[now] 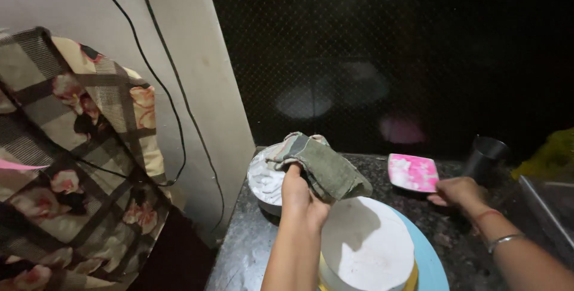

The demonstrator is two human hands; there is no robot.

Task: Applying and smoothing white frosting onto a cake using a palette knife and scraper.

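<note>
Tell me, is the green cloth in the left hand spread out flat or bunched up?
Bunched up. The left hand grips the green cloth in a crumpled fold above the white frosted cake; its loose end hangs over the hand.

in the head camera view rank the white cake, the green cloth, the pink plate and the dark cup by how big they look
1. White cake, though it sits nearest the camera.
2. Green cloth, held in the left hand.
3. Pink plate, at the right hand.
4. Dark cup, farthest back.
</note>
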